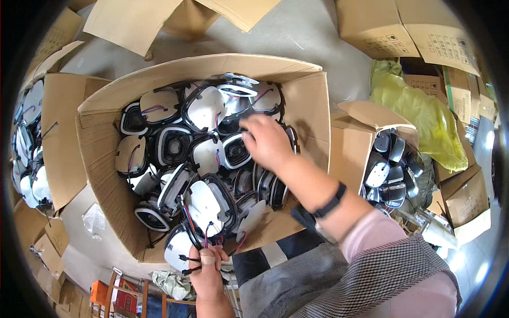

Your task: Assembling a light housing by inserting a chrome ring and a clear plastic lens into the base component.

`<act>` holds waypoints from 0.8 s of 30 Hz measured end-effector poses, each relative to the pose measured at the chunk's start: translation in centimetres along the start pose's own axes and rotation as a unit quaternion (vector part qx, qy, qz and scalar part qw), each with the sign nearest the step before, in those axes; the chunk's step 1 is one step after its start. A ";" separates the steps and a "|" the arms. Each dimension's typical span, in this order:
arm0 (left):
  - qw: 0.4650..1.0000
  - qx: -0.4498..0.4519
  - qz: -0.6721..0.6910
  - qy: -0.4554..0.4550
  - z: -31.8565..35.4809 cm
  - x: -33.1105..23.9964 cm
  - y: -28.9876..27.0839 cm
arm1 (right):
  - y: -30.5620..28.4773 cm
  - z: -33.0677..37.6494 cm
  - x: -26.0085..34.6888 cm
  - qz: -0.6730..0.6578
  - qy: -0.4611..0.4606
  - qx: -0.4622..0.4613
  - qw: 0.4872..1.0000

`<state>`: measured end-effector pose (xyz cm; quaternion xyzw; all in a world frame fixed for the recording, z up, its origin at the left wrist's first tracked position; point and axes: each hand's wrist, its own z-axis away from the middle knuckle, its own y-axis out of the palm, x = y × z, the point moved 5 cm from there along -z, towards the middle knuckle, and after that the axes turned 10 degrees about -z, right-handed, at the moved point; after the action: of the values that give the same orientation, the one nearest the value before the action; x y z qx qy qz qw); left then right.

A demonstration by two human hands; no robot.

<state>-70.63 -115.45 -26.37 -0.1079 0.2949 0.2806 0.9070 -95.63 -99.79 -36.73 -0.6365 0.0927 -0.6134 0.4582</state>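
Note:
A large cardboard box [101, 185] holds a jumble of rounded units with silver-white plates, black housings and thin coloured wires. At its near edge my left hand [207, 267] is closed around a bundle of black cables [192, 233] with small plugs. A silver-white unit [177, 252] lies beside that hand, and a larger one [204, 206] rests just beyond it. My right hand [265, 139] reaches over the pile with bent fingers slightly apart, and nothing shows in them. Closest to its fingertips is a white-rimmed black unit [236, 151]; I cannot tell whether they touch.
On the left stands another box [66, 138] of similar units. A smaller box [350, 143] at right holds dark, glossy parts. Beyond it are a yellow plastic bag [413, 114] and stacked cartons [382, 32]. A wooden frame [143, 297] stands at the lower left.

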 end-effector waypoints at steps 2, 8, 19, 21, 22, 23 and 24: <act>0.999 0.024 -0.019 0.025 -0.3 0.2 0.2 | 3.6 -3.4 -5.9 0.065 0.001 0.009 0.998; 0.996 -0.036 -0.078 0.038 -1.1 -0.1 -0.9 | 8.3 -6.4 -12.3 0.286 -0.019 0.210 0.935; 0.996 -0.086 0.013 -0.036 -0.6 0.7 0.4 | 0.3 9.0 9.5 -0.163 -0.050 0.257 0.951; 0.998 -0.051 -0.034 0.013 0.0 0.0 1.2 | 1.3 12.8 13.0 -0.189 -0.036 0.314 0.930; 0.997 -0.030 -0.070 0.035 0.4 -0.7 1.3 | 1.8 13.9 14.4 -0.234 -0.048 0.319 0.917; 0.994 -0.065 -0.088 0.017 0.5 -0.7 1.2 | 2.3 14.5 15.2 -0.236 -0.050 0.319 0.917; 0.994 -0.066 -0.088 0.019 0.6 -1.3 1.6 | 2.6 14.5 15.8 -0.231 -0.035 0.324 0.917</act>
<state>-72.12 -114.52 -25.19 -0.1983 0.2819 0.2170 0.9133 -78.26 -105.22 -25.06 -0.4778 -0.2769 -0.6763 0.4875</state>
